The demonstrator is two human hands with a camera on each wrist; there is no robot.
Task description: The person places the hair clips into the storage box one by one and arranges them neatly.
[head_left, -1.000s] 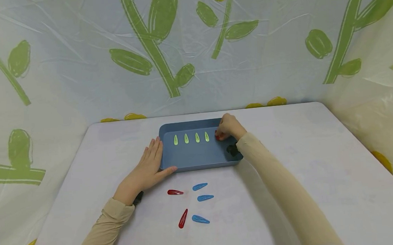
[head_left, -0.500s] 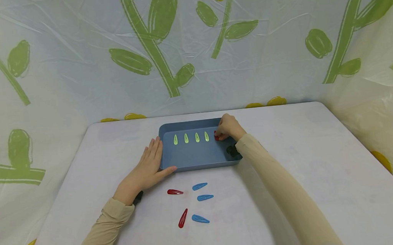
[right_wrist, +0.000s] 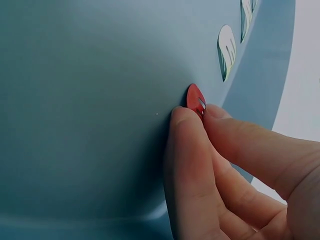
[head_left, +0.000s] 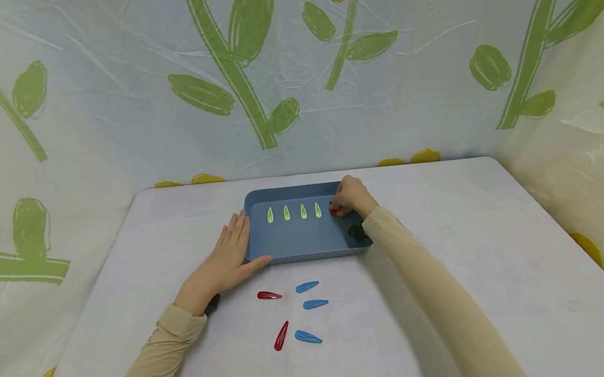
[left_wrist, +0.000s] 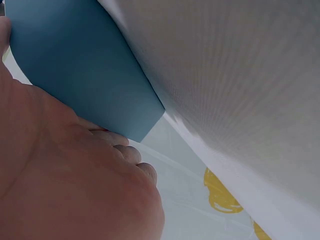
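My right hand (head_left: 353,196) pinches a red hair clip (right_wrist: 195,97) between thumb and fingertips, low over the right part of the blue tray (head_left: 301,245). Just left of it, several pale green hair clips (head_left: 303,211) lie in an upright row along the tray's back half. My left hand (head_left: 227,256) lies with straight fingers against the tray's left wall, its thumb at the front rim. In the left wrist view its palm (left_wrist: 85,175) shows beside the tray's outer side. Part of the red clip is hidden by the fingers.
In front of the tray, two red hair clips (head_left: 269,296) and three blue hair clips (head_left: 316,304) lie scattered on the white table (head_left: 444,230). A curtain (head_left: 129,95) printed with green leaves and yellow flowers hangs behind the table.
The right hand has shifted very slightly within the tray, with the red hair clip showing a little more at the fingertips. The left hand and the loose clips have stayed put.
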